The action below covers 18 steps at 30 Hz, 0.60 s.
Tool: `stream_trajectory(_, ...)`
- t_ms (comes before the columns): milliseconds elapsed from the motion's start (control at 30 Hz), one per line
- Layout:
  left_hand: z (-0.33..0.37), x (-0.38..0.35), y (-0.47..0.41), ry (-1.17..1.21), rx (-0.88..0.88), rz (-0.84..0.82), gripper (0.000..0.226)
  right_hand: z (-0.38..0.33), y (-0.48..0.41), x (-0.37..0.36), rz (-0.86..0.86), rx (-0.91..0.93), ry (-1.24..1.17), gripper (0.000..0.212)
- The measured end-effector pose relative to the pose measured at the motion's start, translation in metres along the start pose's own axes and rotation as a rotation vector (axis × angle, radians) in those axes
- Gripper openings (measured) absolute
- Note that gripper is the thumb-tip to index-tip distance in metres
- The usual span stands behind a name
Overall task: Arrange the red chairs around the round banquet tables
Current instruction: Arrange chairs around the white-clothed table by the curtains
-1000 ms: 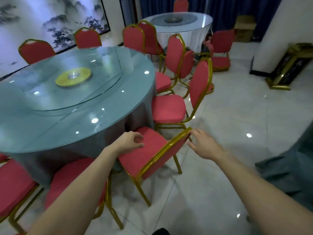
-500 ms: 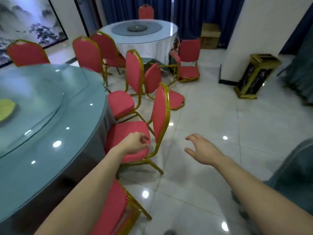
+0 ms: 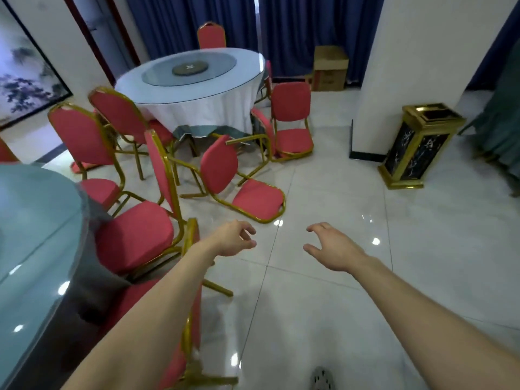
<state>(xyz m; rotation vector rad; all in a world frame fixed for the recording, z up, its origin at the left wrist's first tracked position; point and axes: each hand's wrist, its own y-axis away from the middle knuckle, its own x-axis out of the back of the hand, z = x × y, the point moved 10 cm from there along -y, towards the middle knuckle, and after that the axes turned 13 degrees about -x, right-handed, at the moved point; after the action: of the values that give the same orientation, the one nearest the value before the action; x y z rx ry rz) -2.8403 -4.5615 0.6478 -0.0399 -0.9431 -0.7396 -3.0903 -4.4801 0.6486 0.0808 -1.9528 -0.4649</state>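
Left hand: the left hand hangs over the tiled floor in the middle of the frame, fingers loosely curled and apart, holding nothing.
Right hand: the right hand is level with it and a little to the right, palm down, fingers spread and slightly bent, also empty.
Near desk: a round glass-topped desk with a grey cloth fills the left edge.
Tucked chairs: one red chair has its seat pushed under that desk's rim. A second red chair sits at lower left, its gold back frame partly hidden behind the left forearm.
Toppled chair: just above the hands, a tipped red chair lies with its backrest flat on the floor, its seat upright and its gold legs pointing toward the far desk.
Far desk: a round desk with a white cloth and a glass turntable stands at upper centre.
Chairs there: one red chair beyond it, one at its right edge, and two with their backs to the camera between the two desks at left.
Surroundings: a white pillar is at upper right, with a gold-and-black bin beside it. A cardboard box sits against the blue curtains, and an ink painting hangs at upper left.
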Motion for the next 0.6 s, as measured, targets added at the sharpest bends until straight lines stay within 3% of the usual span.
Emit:
stream_trajectory(367, -0.026, 0.115, -0.323, -0.041, 0.078, 0.063, 0.044, 0.049, -0.332, 0.143, -0.036, 0.039, 0.054, 0.061)
stream_trajectory(600, -0.012, 0.18, -0.584, -0.053, 0.032, -0.041, 0.044, 0.121, -0.543, 0.23, -0.045, -0.084, 0.001, 0.061)
